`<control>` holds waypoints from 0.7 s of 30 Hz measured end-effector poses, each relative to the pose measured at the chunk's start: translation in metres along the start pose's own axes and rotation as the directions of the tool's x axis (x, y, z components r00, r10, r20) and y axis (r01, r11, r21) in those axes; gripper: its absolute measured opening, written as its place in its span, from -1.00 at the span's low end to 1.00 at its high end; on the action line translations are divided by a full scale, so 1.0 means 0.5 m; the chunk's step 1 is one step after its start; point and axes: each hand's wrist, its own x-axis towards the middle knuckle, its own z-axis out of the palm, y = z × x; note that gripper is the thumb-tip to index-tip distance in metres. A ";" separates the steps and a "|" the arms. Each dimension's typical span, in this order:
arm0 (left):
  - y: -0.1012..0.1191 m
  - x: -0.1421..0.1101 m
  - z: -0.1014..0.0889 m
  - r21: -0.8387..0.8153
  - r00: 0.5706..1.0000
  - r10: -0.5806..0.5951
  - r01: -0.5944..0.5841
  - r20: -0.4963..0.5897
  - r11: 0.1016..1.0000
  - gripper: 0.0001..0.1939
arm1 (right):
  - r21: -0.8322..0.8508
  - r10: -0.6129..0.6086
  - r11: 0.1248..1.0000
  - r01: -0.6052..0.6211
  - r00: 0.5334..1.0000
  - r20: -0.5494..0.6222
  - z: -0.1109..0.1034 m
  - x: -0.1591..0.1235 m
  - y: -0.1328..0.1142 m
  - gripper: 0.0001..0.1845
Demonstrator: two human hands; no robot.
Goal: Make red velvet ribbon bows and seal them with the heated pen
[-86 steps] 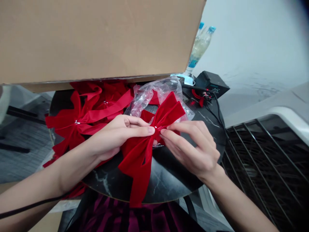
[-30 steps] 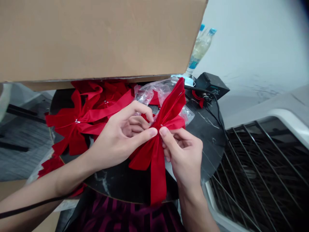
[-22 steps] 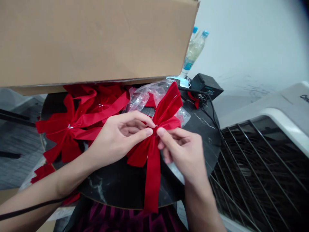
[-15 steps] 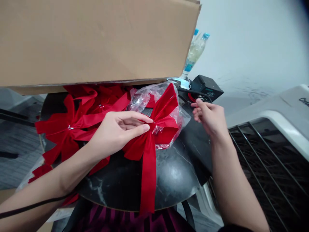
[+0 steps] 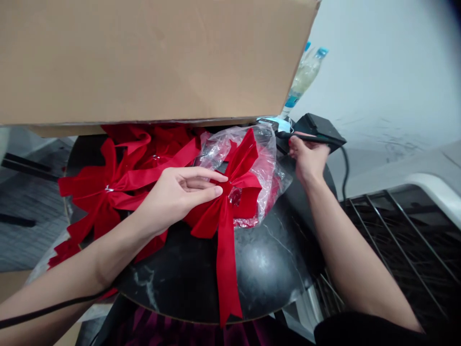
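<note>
My left hand (image 5: 183,192) pinches a red velvet ribbon bow (image 5: 226,264) near its centre knot, thumb against fingers. One long tail of the bow hangs over the front table edge. Behind the bow, a clear plastic bag (image 5: 266,158) with red material inside lies on the table. At the right, my right hand (image 5: 309,156) is closed round a black corded stick-like tool (image 5: 320,139); its kind I cannot make out. More red bows (image 5: 108,187) are spread to the left, one with a white tie at its middle.
A large cardboard box (image 5: 154,62) stands at the back of the round black marble-look table (image 5: 180,278). Beside it are plastic bottles (image 5: 306,77), a blue mask (image 5: 277,123) and a black box (image 5: 319,125). A white appliance with a dark grille (image 5: 403,230) stands right.
My right hand has moved back and closed on the black corded tool, lifting it slightly. My left hand keeps its pinch on the bow. The view has shifted a little left.
</note>
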 end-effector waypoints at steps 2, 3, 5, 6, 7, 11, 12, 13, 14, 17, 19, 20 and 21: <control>-0.001 0.001 0.002 0.036 1.000 -0.028 0.028 0.002 0.999 -0.75 | -0.037 -0.108 0.994 0.107 0.993 -0.039 -0.030 -0.020 -0.032 -0.85; -0.001 0.001 0.002 0.054 0.999 -0.041 0.041 0.006 0.998 -0.75 | -0.045 -0.167 0.985 0.164 0.983 -0.070 -0.044 -0.033 -0.051 -0.87; -0.002 0.002 0.004 0.088 0.998 -0.066 0.066 0.003 0.994 -0.75 | -0.023 -0.267 0.964 0.266 0.953 -0.146 -0.069 -0.064 -0.088 -0.88; -0.003 0.002 0.005 0.102 0.997 -0.079 0.079 0.001 0.992 -0.75 | 0.010 -0.289 0.955 0.295 0.941 -0.175 -0.078 -0.081 -0.105 -0.88; -0.003 0.002 0.006 0.113 0.996 -0.091 0.091 -0.006 0.989 -0.76 | 0.048 -0.287 0.953 0.299 0.941 -0.178 -0.086 -0.099 -0.120 -0.87; -0.008 0.000 0.009 0.145 0.992 -0.123 0.124 -0.022 0.982 -0.73 | 0.147 -0.183 0.973 0.175 0.982 0.042 -0.091 -0.181 -0.165 -0.88; -0.010 -0.001 0.010 0.151 0.992 -0.126 0.128 -0.028 0.980 -0.73 | 0.152 -0.181 0.975 0.164 0.979 0.100 -0.086 -0.203 -0.171 -0.88; -0.012 -0.001 0.010 0.156 0.991 -0.128 0.132 -0.033 0.979 -0.72 | 0.152 -0.200 0.972 0.181 0.972 0.125 -0.079 -0.226 -0.175 -0.88; -0.014 -0.001 0.011 0.159 0.991 -0.129 0.133 -0.037 0.978 -0.72 | 0.137 -0.243 0.964 0.226 0.963 0.117 -0.071 -0.249 -0.178 -0.89; -0.019 -0.002 0.013 0.168 0.991 -0.125 0.130 -0.039 0.977 -0.73 | -0.017 -0.442 0.897 0.442 0.897 0.024 -0.045 -0.311 -0.180 -0.91; -0.022 -0.003 0.014 0.176 0.992 -0.122 0.127 -0.037 0.976 -0.74 | -0.101 -0.536 0.836 0.539 0.843 0.056 -0.035 -0.340 -0.179 -0.88; -0.022 -0.003 0.015 0.179 0.992 -0.120 0.125 -0.036 0.976 -0.74 | -0.111 -0.550 0.821 0.560 0.828 0.108 -0.033 -0.350 -0.179 -0.85; -0.023 -0.003 0.015 0.181 0.992 -0.120 0.124 -0.036 0.976 -0.74 | -0.106 -0.550 0.815 0.569 0.818 0.168 -0.032 -0.358 -0.179 -0.80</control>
